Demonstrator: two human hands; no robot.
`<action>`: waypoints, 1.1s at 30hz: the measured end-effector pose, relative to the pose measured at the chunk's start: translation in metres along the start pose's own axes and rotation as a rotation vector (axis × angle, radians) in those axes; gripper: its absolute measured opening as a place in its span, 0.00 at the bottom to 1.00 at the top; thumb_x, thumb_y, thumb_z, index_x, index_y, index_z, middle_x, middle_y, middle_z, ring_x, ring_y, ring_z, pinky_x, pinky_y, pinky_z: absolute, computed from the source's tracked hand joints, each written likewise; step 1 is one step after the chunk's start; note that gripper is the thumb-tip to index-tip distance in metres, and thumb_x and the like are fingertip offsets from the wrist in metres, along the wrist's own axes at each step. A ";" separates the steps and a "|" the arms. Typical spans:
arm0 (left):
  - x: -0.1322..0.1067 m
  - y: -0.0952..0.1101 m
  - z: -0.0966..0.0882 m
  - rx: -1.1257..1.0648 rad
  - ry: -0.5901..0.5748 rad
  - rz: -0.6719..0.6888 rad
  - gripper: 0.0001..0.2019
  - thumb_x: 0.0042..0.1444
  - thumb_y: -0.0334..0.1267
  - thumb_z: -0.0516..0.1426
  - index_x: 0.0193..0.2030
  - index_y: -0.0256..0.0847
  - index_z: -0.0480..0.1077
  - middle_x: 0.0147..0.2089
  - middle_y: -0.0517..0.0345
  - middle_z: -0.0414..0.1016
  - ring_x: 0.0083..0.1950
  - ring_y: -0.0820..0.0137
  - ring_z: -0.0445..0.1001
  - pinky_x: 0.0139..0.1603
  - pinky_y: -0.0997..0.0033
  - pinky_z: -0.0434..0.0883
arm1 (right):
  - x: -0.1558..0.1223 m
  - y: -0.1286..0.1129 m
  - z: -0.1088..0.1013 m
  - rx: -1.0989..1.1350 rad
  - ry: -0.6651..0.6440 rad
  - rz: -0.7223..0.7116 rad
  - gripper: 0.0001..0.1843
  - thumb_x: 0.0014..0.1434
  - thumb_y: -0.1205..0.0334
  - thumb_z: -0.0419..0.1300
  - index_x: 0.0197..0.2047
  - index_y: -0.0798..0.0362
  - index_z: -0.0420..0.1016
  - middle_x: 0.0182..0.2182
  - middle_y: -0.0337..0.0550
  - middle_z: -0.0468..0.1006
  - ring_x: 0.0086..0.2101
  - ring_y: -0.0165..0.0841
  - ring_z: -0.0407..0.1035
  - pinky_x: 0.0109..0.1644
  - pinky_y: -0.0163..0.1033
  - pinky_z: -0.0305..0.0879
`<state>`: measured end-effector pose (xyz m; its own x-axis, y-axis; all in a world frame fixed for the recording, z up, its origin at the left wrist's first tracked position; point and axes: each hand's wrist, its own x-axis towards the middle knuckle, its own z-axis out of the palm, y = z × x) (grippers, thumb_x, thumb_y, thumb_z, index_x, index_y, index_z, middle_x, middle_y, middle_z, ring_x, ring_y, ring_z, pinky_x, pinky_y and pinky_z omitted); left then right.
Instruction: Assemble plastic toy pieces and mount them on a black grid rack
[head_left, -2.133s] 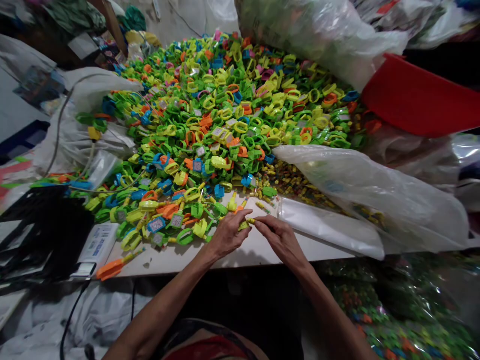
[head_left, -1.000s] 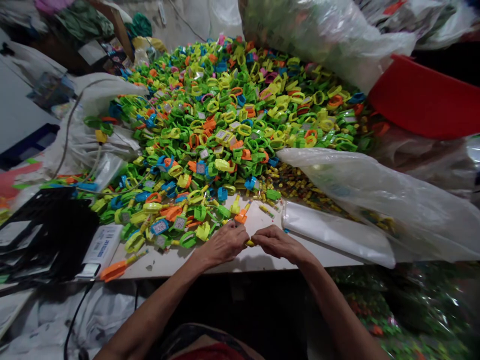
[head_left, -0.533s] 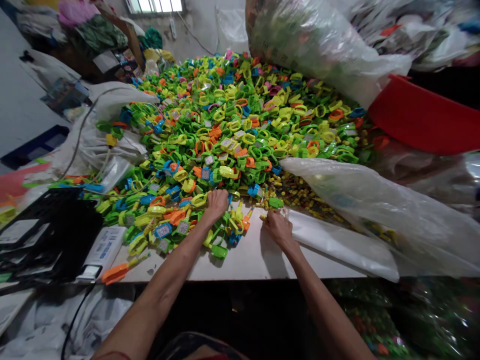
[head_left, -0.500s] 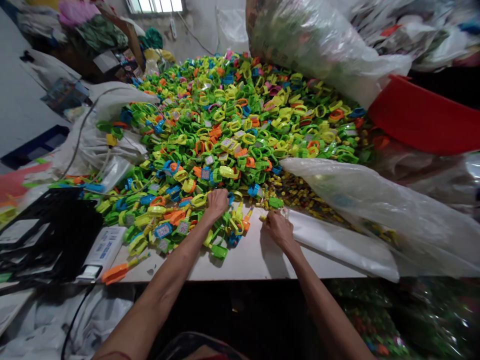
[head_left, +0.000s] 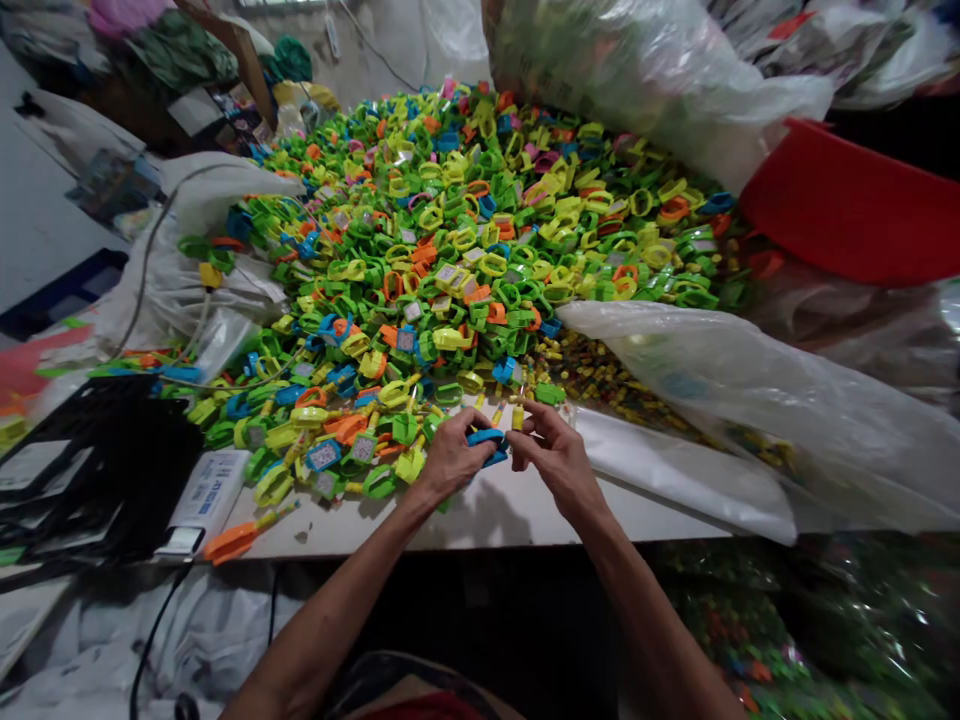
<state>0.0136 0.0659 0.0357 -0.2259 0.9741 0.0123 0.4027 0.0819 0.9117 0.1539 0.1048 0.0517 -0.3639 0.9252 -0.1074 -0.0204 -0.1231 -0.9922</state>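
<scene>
My left hand is closed round a blue plastic ring-shaped toy piece just above the white tabletop. Facing it, my right hand pinches a small yellow piece right beside the blue one. Both hands sit at the near edge of a huge heap of green, yellow, orange and blue plastic rings. A patch of small yellow parts lies just beyond my right hand.
Clear plastic bags lie on the right, a red tub behind them. A big filled bag stands at the back. Black trays, a white box and cables lie on the left.
Half a second ago my left hand reached into the heap and my right hand into the yellow parts. Both have drawn back together, the left now holding a blue piece.
</scene>
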 end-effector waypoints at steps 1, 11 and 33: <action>-0.003 0.002 0.001 0.040 -0.004 -0.028 0.05 0.44 0.28 0.57 0.28 0.39 0.66 0.26 0.65 0.66 0.28 0.75 0.65 0.29 0.76 0.61 | -0.002 0.000 0.001 -0.018 -0.024 0.002 0.27 0.44 0.55 0.64 0.47 0.53 0.66 0.29 0.33 0.66 0.19 0.24 0.63 0.22 0.34 0.63; -0.008 0.001 -0.001 -0.476 0.022 -0.258 0.09 0.39 0.36 0.56 0.29 0.37 0.67 0.26 0.61 0.67 0.25 0.75 0.64 0.24 0.76 0.61 | -0.015 0.023 0.006 -0.198 -0.099 -0.043 0.25 0.51 0.53 0.60 0.51 0.55 0.67 0.24 0.34 0.67 0.20 0.25 0.61 0.21 0.32 0.60; -0.018 0.002 -0.014 -0.287 -0.417 -0.234 0.08 0.35 0.38 0.50 0.20 0.37 0.67 0.17 0.63 0.55 0.22 0.75 0.51 0.24 0.72 0.47 | -0.014 -0.003 -0.019 -0.206 -0.387 -0.010 0.16 0.54 0.50 0.59 0.31 0.55 0.78 0.21 0.38 0.67 0.25 0.28 0.61 0.31 0.35 0.57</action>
<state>0.0058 0.0455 0.0433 0.1136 0.9423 -0.3149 0.1131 0.3026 0.9464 0.1766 0.0995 0.0554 -0.6871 0.7189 -0.1052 0.1466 -0.0046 -0.9892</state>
